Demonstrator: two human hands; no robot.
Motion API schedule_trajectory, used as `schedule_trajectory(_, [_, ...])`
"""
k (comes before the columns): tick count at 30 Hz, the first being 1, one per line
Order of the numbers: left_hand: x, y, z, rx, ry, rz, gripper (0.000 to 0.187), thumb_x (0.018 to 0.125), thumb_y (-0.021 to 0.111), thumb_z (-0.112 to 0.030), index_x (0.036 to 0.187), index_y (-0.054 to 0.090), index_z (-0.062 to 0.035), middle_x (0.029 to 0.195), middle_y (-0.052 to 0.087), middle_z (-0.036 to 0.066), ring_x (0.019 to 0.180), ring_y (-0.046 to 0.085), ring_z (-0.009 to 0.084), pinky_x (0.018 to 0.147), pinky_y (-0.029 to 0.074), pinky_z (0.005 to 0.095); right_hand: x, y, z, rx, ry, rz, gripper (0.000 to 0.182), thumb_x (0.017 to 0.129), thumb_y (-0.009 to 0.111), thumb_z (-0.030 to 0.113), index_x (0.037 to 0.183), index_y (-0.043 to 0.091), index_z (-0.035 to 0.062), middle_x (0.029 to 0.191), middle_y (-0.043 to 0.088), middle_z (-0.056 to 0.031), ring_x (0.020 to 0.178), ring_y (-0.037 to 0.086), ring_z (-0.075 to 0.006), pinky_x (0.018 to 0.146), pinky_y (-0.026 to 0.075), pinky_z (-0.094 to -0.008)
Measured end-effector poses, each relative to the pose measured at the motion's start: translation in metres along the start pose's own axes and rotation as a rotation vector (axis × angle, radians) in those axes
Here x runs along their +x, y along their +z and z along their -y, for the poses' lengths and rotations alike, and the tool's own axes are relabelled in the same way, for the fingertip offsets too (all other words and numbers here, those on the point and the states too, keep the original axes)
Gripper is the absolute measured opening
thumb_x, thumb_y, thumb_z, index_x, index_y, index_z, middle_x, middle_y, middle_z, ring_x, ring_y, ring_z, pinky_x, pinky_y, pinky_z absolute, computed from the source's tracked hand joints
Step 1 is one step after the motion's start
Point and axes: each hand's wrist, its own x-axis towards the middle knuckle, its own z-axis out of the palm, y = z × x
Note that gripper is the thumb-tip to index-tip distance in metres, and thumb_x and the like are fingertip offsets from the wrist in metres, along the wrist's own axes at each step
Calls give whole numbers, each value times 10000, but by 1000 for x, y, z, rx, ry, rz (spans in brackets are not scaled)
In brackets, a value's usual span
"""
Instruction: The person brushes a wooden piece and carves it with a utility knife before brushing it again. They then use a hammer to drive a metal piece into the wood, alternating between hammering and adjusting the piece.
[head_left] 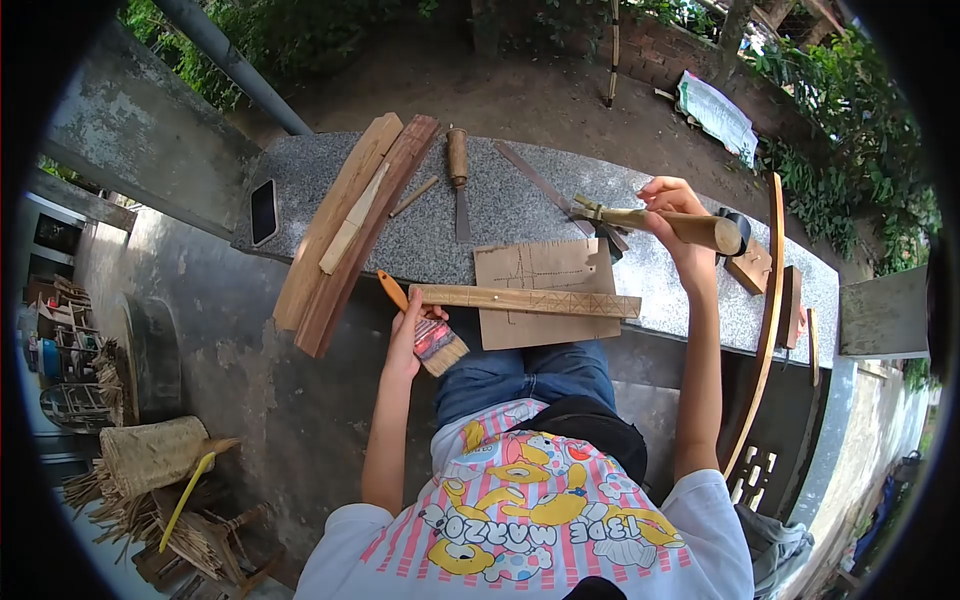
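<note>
My left hand (403, 338) is closed around one end of a long wooden strip (540, 299) marked with pencil-like triangles. It also holds a paintbrush (440, 345) with an orange handle, bristles pointing down. Under the strip, a brown cardboard sheet (545, 262) with drawn lines lies partly over the table edge, above my lap. My right hand (678, 225) grips a thick, round wooden handle (700, 228), whose blunt end faces me. Its far end, near a metal ruler (545, 185), is narrow and I cannot make out its kind.
The speckled stone table (340, 165) bears long wooden boards (365, 225), a phone (263, 212), a wooden-handled chisel-like tool (458, 170), and wooden blocks (750, 268). A long curved wooden strip (768, 320) leans at the right edge. Bundled sticks and a woven basket (155, 455) stand at left.
</note>
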Motion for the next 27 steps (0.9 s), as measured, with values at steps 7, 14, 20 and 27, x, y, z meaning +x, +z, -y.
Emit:
schedule_trajectory(7, [2, 9, 9, -40, 43, -15, 324, 964, 615, -346, 1035, 613, -30, 772, 598, 25, 760, 635, 133, 678, 504, 253, 8, 35, 3, 78, 76, -5, 282, 892, 680, 117, 637, 579, 50, 586, 563, 10, 541, 495, -57, 503, 384, -241])
schedule_trajectory(14, [5, 32, 20, 0, 89, -56, 283, 966, 615, -336, 926, 605, -56, 762, 619, 32, 748, 645, 132, 690, 504, 256, -9, 64, 83, -79, 128, 271, 179, 778, 749, 121, 692, 623, 28, 617, 619, -43, 536, 578, -149, 519, 430, -288])
schedule_trajectory(20, [7, 35, 22, 112, 127, -46, 312, 965, 619, -328, 929, 646, -20, 764, 650, 35, 716, 614, 83, 661, 469, 229, -17, 104, 91, 54, 172, 251, 268, 853, 702, 102, 639, 550, 51, 537, 547, 0, 460, 516, -71, 444, 368, -238])
schedule_trajectory(27, [5, 38, 23, 208, 138, -106, 377, 937, 651, -360, 778, 676, -20, 706, 653, 14, 643, 544, 41, 605, 421, 208, -6, 138, 103, -57, 10, 228, 117, 726, 698, 62, 731, 640, -39, 560, 614, -127, 486, 622, -184, 483, 452, -323])
